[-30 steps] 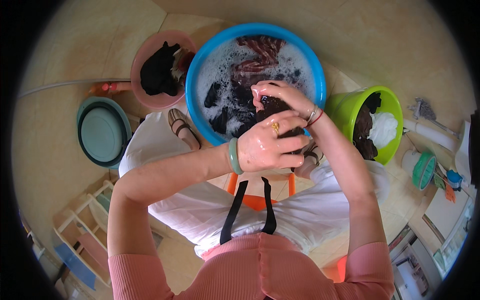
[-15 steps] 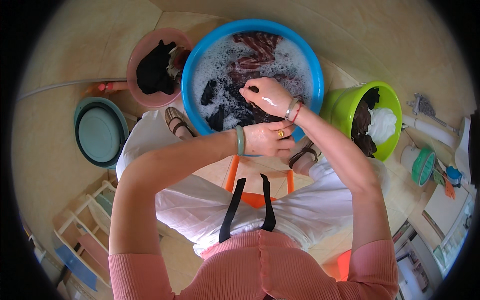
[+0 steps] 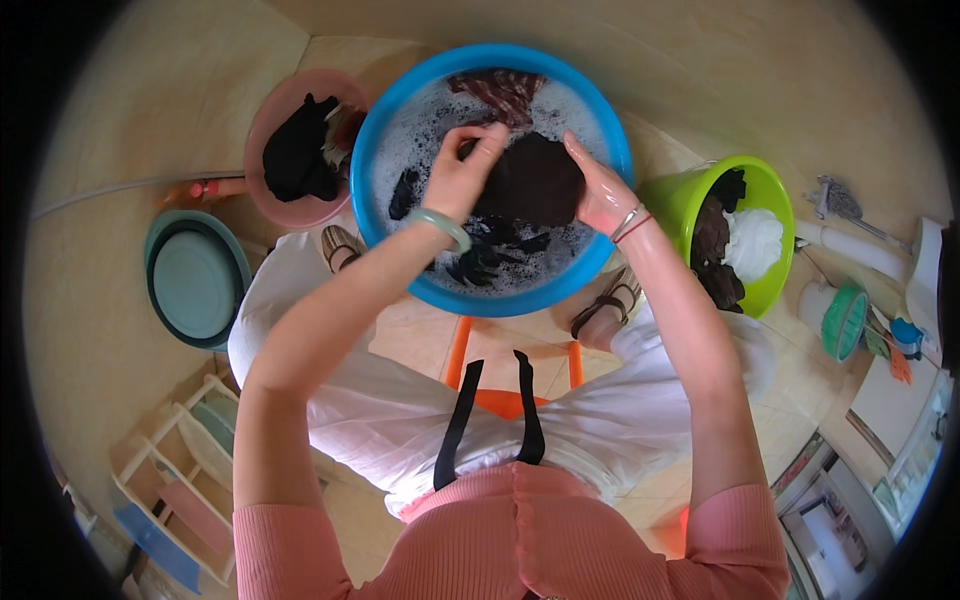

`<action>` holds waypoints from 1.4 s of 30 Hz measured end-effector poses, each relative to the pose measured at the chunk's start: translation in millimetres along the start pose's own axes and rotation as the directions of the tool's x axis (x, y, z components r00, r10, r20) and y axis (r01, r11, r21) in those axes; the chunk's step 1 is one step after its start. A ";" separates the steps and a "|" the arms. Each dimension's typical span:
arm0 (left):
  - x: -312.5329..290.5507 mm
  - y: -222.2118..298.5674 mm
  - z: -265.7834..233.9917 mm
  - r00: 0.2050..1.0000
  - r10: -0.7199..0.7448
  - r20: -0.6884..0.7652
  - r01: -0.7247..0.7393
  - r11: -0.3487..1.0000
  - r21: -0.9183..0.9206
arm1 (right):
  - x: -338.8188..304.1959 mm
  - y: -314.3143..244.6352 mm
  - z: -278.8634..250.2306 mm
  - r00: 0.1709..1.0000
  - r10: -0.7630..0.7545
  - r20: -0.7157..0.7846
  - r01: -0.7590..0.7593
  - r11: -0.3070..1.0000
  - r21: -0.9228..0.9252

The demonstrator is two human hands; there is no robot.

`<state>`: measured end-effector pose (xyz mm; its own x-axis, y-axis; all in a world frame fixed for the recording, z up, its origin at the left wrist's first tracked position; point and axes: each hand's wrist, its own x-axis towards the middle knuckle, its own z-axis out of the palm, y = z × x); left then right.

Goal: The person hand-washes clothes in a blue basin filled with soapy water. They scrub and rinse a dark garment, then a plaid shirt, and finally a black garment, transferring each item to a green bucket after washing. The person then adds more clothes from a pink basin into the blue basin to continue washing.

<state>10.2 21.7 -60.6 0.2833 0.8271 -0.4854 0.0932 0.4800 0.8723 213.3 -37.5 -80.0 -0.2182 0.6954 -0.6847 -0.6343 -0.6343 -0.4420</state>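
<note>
A large blue basin [image 3: 622, 140] holds foamy water and wet clothes. Over the water I hold a dark brown cloth [image 3: 537, 180] spread between my hands. My left hand [image 3: 462, 172], with a pale green bangle on its wrist, pinches the cloth at its upper left. At the cloth's right edge my right hand [image 3: 606, 196] grips it, the fingers partly hidden. A reddish-brown patterned garment [image 3: 502, 92] floats at the far side of the basin. Black cloth pieces [image 3: 480, 262] lie in the suds nearer me.
To the left stand a pink basin [image 3: 262, 130] with dark clothes and a grey-green basin [image 3: 160, 235]. On the right is a lime-green bucket [image 3: 783, 180] with brown and white clothes. A slatted rack [image 3: 150, 450] stands at lower left; a hose [image 3: 110, 190] runs along the left wall.
My left hand has moved up from the basin's near edge onto the cloth. My right hand has shifted right. The brown cloth, mostly hidden before, is now lifted and spread.
</note>
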 end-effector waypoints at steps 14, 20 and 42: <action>-24.4 0.8 129.6 0.835 -0.320 0.447 0.409 0.906 -0.114 | -106.9 -82.3 -58.6 0.565 -0.797 -0.214 0.086 0.316 -0.945; -52.0 0.0 244.6 0.738 -0.292 0.609 0.450 0.885 -0.120 | -178.4 -122.2 -163.0 0.454 -0.826 -0.334 -0.100 0.326 -0.940; -6.8 -138.7 55.3 0.942 0.332 0.041 -0.232 0.560 0.796 | -36.3 13.3 -62.5 0.867 -0.479 0.140 0.233 0.141 -0.962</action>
<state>48.1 -66.6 -175.0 0.3370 0.9269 -0.1655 0.7461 -0.1557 0.6474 259.1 -92.3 -97.3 0.0111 0.9537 -0.3005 0.5730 -0.2523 -0.7797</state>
